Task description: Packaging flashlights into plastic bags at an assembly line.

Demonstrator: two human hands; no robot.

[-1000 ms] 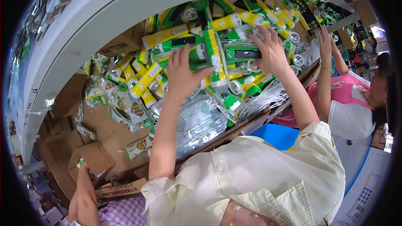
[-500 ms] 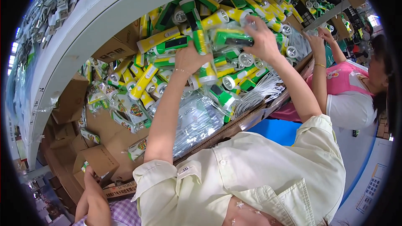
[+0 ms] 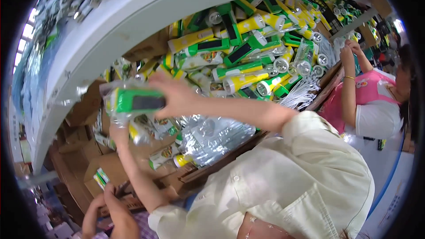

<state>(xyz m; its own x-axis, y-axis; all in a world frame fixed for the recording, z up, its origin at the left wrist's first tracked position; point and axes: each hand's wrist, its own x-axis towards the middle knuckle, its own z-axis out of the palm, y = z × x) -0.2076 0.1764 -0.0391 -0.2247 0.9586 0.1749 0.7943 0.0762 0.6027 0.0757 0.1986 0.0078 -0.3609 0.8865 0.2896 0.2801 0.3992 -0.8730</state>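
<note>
I have my right hand [image 3: 173,96] stretched across to the left of the scene, fingers and thumb closed on one end of a green flashlight [image 3: 139,101] with a dark panel, which sits in clear wrap [image 3: 111,97]. My left hand [image 3: 117,128] is just under it on the near side, mostly hidden and smeared by blur, so I can't tell whether it grips anything. A wrapped yellow-and-white flashlight [image 3: 139,132] is right beside that hand; I can't make out whether it is held.

The green flashlight is up off the pile of flashlights [image 3: 248,81], which lies to the right and far side. I judge the step in hand as handling this one piece at the left, with the two hands close together. The next move, to my mind, calls for a steady pinch on its end, since slick wrap could slide, and for seeing clearly what my left hand has before I loosen the right.

Nearer me, right of the left forearm, lie flat clear plastic bags [image 3: 212,139], with white cables [image 3: 302,92] farther right. Another person's hand [image 3: 106,196] is near small packets [image 3: 101,177] at the near left; I'd keep clear of it.
</note>
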